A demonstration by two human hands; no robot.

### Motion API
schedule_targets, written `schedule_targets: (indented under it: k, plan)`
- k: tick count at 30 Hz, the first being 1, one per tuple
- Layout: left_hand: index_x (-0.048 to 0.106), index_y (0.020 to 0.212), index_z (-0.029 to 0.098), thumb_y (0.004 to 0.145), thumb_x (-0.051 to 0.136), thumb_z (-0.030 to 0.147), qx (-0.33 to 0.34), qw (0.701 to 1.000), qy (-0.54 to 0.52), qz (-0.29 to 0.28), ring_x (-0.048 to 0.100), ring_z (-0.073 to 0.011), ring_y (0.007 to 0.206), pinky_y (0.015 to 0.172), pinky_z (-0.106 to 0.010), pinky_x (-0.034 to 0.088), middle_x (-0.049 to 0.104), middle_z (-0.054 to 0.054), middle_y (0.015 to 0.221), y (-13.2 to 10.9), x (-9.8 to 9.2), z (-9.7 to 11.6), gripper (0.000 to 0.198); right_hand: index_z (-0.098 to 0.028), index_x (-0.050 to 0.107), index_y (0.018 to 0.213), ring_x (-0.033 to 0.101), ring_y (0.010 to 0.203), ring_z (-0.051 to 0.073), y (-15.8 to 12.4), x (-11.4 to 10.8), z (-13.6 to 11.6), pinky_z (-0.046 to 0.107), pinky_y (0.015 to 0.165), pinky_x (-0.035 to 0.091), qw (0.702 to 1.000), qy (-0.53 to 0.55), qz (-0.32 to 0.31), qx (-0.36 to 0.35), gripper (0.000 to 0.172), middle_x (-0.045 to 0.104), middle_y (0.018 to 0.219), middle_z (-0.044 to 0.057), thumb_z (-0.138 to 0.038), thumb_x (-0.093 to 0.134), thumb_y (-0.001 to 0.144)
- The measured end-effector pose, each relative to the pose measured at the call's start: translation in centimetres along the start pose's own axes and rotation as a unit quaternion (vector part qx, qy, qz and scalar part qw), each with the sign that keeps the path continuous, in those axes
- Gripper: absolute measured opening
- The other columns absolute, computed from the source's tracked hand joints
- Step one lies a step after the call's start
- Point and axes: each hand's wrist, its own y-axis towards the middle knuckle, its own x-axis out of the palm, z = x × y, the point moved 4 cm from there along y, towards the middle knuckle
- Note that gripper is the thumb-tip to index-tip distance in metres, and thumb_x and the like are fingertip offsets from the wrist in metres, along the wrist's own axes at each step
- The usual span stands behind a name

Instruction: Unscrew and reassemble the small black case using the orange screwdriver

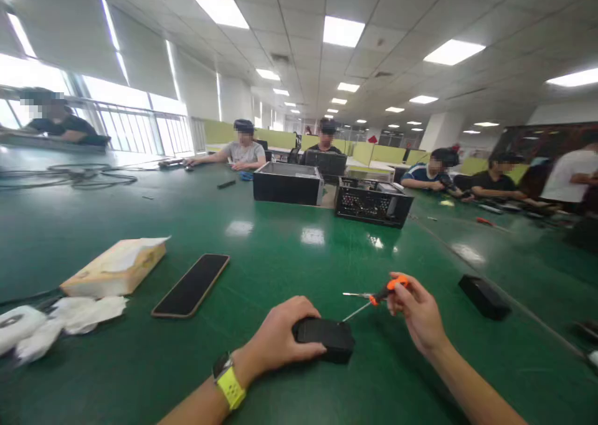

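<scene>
My left hand (279,336) wraps round a small black box (327,339) lying on the green table (261,250), holding it down. My right hand (415,313) pinches the orange-and-black handle of a small screwdriver (380,294), fingers closed on it. Its thin metal shaft slants down-left, with the tip at the box's upper right corner. A watch with a yellow-green strap sits on my left wrist.
A dark phone (191,285) lies face up to the left, beside a tissue box (114,267) and crumpled tissues (86,313). Another black box (483,296) rests at right. Two open computer cases (287,183) (371,202) stand further back. Several people sit around the table's far edges.
</scene>
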Motion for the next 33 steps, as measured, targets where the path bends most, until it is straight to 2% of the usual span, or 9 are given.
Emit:
schedule_targets:
  k: [6, 14, 21, 27, 33]
  plan:
    - [0.067, 0.098, 0.018, 0.072, 0.083, 0.038, 0.002, 1.0, -0.004, 0.002, 0.06, -0.0223, 0.087, 0.077, -0.031, 0.045, 0.065, -0.004, 0.094, 0.1, 0.0, -0.1, 0.037, -0.019, 0.066, 0.112, 0.059, 0.054, 0.011, -0.1, -0.1, 0.0, 0.022, 0.048, 0.049, 1.0, -0.004, -0.005, -0.006, 0.036, 0.066, 0.07, -0.001, -0.036, 0.075, 0.081]
    - [0.066, 0.1, 0.019, 0.073, 0.081, 0.039, 0.005, 1.0, -0.008, 0.002, 0.061, -0.0222, 0.088, 0.079, -0.031, 0.046, 0.065, -0.004, 0.096, 0.0, 0.0, -0.1, 0.036, -0.019, 0.066, 0.115, 0.061, 0.057, 0.013, -0.2, -0.1, -0.7, 0.025, 0.049, 0.049, 0.999, -0.022, -0.023, -0.041, 0.033, 0.071, 0.088, 0.004, -0.032, 0.071, 0.085]
    - [0.067, 0.1, 0.019, 0.073, 0.082, 0.038, 0.004, 1.0, -0.005, 0.0, 0.061, -0.0222, 0.087, 0.078, -0.031, 0.046, 0.065, -0.004, 0.095, 0.1, 0.0, -0.1, 0.036, -0.022, 0.063, 0.123, 0.062, 0.06, 0.013, -0.4, -0.2, -0.8, 0.026, 0.052, 0.05, 0.998, -0.022, -0.031, -0.055, 0.035, 0.071, 0.095, 0.004, -0.029, 0.066, 0.088]
    - [0.066, 0.1, 0.02, 0.073, 0.081, 0.039, 0.008, 1.0, -0.001, 0.004, 0.061, -0.0222, 0.088, 0.079, -0.032, 0.047, 0.065, -0.004, 0.095, 0.1, 0.0, -0.1, 0.036, -0.022, 0.062, 0.126, 0.062, 0.06, 0.013, -0.6, -0.2, -1.1, 0.028, 0.052, 0.05, 0.997, -0.026, -0.032, -0.068, 0.038, 0.07, 0.096, 0.005, -0.028, 0.066, 0.089]
    - [0.066, 0.099, 0.019, 0.075, 0.08, 0.04, 0.012, 1.0, 0.01, 0.001, 0.062, -0.0218, 0.086, 0.077, -0.032, 0.048, 0.065, -0.004, 0.094, -0.1, 0.0, -0.1, 0.034, -0.024, 0.066, 0.117, 0.062, 0.058, 0.012, -0.6, -0.2, -1.0, 0.026, 0.052, 0.05, 0.995, -0.035, -0.03, -0.085, 0.029, 0.07, 0.09, 0.002, -0.027, 0.066, 0.088]
